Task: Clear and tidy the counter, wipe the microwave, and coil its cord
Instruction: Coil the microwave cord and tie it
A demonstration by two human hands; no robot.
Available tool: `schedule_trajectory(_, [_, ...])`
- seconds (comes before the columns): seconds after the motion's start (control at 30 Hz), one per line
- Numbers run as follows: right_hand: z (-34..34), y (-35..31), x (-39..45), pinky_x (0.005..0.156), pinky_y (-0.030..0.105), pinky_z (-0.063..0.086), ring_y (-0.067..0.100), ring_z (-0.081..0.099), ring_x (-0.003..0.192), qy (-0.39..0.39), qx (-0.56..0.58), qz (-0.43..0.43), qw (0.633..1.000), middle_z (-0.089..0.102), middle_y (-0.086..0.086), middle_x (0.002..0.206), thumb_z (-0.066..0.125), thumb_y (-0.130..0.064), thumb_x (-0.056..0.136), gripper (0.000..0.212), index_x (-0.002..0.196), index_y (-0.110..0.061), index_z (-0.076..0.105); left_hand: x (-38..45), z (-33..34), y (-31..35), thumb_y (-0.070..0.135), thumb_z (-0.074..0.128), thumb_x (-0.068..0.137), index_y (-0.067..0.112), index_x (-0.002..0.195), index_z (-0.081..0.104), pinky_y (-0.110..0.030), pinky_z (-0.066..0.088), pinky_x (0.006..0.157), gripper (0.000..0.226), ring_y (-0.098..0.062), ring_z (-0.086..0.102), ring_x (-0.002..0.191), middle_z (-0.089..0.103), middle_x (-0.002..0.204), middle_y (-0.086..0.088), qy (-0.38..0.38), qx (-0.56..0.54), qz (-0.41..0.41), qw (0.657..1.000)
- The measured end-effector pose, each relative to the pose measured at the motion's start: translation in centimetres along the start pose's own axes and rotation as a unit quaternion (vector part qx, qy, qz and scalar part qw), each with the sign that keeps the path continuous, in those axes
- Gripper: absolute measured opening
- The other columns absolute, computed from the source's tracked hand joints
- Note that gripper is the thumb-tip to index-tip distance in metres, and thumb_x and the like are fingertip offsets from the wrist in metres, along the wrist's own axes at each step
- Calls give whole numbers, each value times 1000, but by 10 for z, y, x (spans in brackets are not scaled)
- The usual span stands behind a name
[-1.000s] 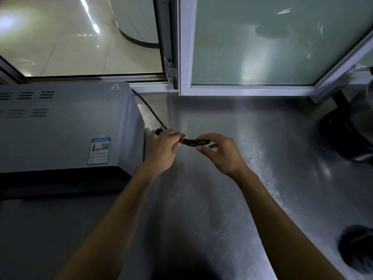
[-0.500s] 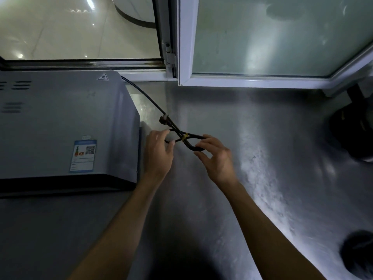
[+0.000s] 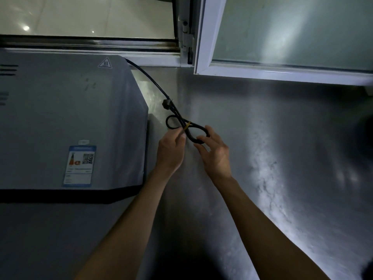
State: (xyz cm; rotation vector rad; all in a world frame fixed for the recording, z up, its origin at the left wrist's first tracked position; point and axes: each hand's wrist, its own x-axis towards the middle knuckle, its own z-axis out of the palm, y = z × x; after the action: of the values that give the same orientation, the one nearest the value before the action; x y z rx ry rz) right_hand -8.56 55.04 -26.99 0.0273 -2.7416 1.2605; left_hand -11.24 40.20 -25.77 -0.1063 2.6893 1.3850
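Grey microwave [image 3: 66,122] on the steel counter [image 3: 282,158], far left. Black cord [image 3: 149,79] running from the microwave's back right corner, folded into two loops just right of it, cinched at the middle with a yellow tie [image 3: 187,124]; plug [image 3: 167,102] at the bundle's top. Left hand [image 3: 171,150] pinching the tie's loose end. Right hand [image 3: 216,152] gripping the right loop between thumb and fingers. White window frame [image 3: 282,74] beyond, up right of the microwave.
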Motion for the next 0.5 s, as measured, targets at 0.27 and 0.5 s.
schedule_trajectory(0.27, [27,17,35,103,42,49,34,55,126,-27,-3,3,1000,55,16,139,69,-12,88,22,110,-8,71,39,3,-21,22,45,100,24,96,62,-26,49,82,18,-6,58,88,63,94,8,27,1,-3,1000])
schedule_trajectory(0.5, [47,39,61,106,45,45,37,53,126,-39,-57,-17,997,55,18,138,68,-8,87,29,116,-6,67,63,4,-35,25,46,101,12,124,64,-33,45,103,32,-15,58,114,66,122,-4,60,87,15,994])
